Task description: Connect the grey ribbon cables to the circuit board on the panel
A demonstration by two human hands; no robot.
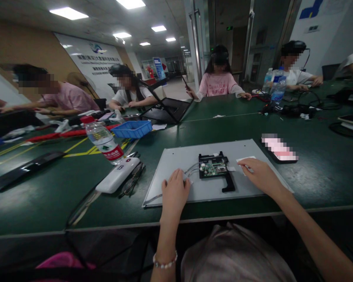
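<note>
Lying long axis sideways, the panel (182, 155) underlies right hand (261, 174) pinching paper (240, 159), left hand (175, 190) curled, hold unclear

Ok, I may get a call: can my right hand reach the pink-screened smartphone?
Probably yes: the smartphone lies on the green tabletop beyond your right hand, with nothing visible standing between them, though that hand seems to be holding a white slip.

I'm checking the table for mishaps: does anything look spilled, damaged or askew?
No spill or damage stands out. The bottle leans in view, probably lens distortion; the circuit board sits in its black frame.
</note>
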